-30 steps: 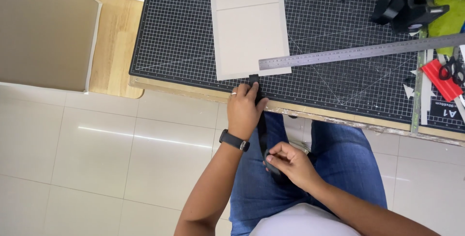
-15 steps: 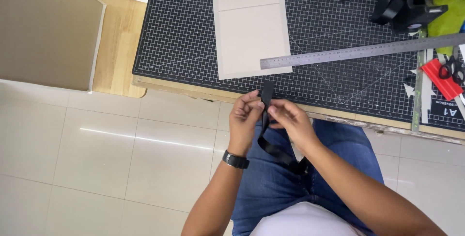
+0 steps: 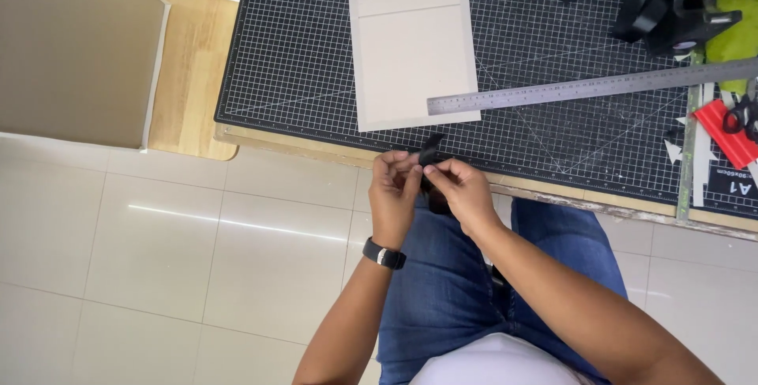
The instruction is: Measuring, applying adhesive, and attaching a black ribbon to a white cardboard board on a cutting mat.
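A black strap (image 3: 429, 150) is pinched between the left hand (image 3: 395, 189) and the right hand (image 3: 462, 190), both closed on it, just off the table's (image 3: 300, 145) near edge. Grey board (image 3: 412, 45) and a steel ruler (image 3: 592, 86) are carried on the cutting mat (image 3: 292, 53).

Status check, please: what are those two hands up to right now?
Left hand and right hand both pinching a black strap at the cutting mat edge. Steel ruler lies apart. Nothing blocking.

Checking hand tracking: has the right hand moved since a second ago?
Yes. The right hand has come up from the lap to the near edge of the cutting mat, meeting the left hand on the black strap.
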